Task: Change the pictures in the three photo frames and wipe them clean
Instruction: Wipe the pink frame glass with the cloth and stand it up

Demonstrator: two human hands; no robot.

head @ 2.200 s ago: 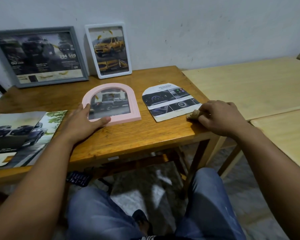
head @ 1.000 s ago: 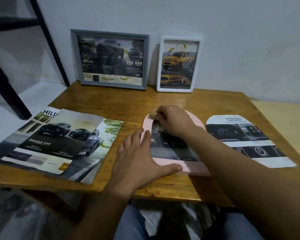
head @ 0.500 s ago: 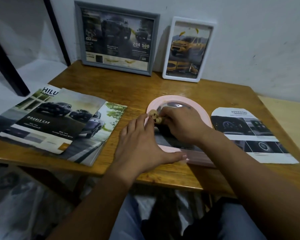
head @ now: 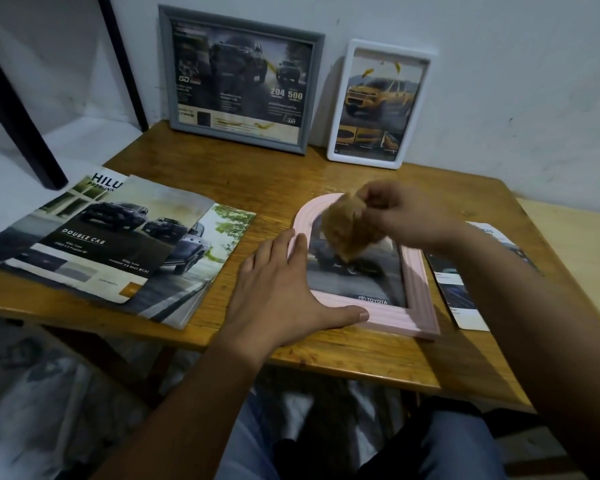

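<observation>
A pink arched photo frame [head: 417, 292] lies flat on the wooden table [head: 354, 355], holding a dark car picture. My left hand [head: 278, 292] rests flat on its left edge, thumb along the bottom rail. My right hand [head: 406, 213] pinches a tan cloth [head: 347, 228] that hangs over the frame's glass near the arch. A grey frame [head: 241, 81] and a white frame [head: 378, 102] lean against the wall at the back, both with car pictures.
Car brochures [head: 111, 244] lie spread on the table's left part. An arch-cut printed picture [head: 461, 296] lies to the right of the pink frame, partly under my right forearm. A lighter wooden surface [head: 575, 237] adjoins on the right. Dark bars [head: 11, 109] stand at the far left.
My right hand picked the cloth up from the table's right side and brought it over the pink frame; it has now lifted, with the cloth hanging open. My left hand stayed on the frame.
</observation>
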